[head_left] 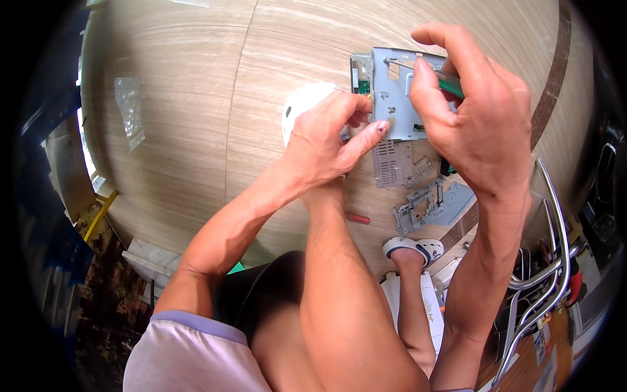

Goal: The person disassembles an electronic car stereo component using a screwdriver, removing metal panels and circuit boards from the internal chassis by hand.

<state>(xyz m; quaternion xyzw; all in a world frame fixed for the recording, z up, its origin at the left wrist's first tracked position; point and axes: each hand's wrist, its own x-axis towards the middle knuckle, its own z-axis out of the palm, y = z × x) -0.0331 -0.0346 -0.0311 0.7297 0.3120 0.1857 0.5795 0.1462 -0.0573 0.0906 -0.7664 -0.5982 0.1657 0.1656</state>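
Observation:
My right hand (473, 111) is closed around the green handle of a screwdriver (450, 85). Its thin shaft points left, and the tip meets a spot near the upper left corner of a grey metal device chassis (396, 88). With the thumb on top and the fingers curled at the left edge, my left hand (326, 134) grips that chassis. A green circuit board (364, 86) shows along this left edge. My right hand covers the chassis's right part.
Below the chassis lie a perforated metal plate (392, 164) and grey metal brackets (421, 208). A red-handled tool (357, 218) is on the tiled floor (176, 85). Bent chrome tubing (555, 261) stands at right. Clear plastic film (128, 111) lies at left.

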